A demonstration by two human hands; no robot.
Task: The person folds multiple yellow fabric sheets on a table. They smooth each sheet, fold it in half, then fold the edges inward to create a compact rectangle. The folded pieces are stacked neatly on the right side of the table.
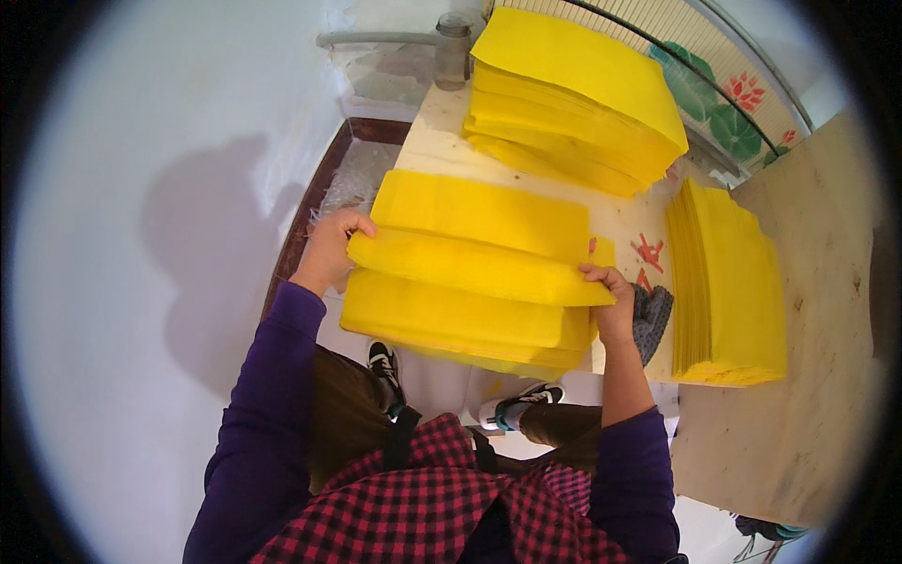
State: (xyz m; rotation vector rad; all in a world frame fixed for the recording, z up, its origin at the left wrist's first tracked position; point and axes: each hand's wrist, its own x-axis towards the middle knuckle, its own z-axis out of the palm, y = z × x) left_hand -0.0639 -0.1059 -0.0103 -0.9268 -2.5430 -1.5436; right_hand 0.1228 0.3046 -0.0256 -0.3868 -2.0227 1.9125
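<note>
Yellow sheet [479, 268], folded or curled into a long strip: lies across the middle of the near stack, an end at each hand; I cannot tell from my remote view whether it is one layer or several.

Apron [404, 517]: red and black check, closest to my camera, between two purple sleeves [258, 395].

Shoes [383, 368]: one pair, dark with white edges, on the floor below.

Near stack [460, 310]: yellow, squared, showing in front of the strip and behind it.

Right hand [615, 299]: nearly closed, thumb over the strip's right end, which I see gripped there.

Left hand [331, 249]: nearly closed, thumb and fingers pinching the strip's left end.

Grey cloth [653, 324]: textured, just beyond the right wrist.

Right stack [742, 291]: yellow, many layers, its edges facing left.

Red scraps [648, 252]: several, on the table, between the near and right stacks.

Table [427, 141]: pale wood, under the stacks.

Far stack [573, 103]: yellow, tall, lower layers uneven.

Jar [452, 52]: clear, just left of the far stack.

Panel [733, 94]: ribbed, with green leaves and red flowers, behind everything.
</note>
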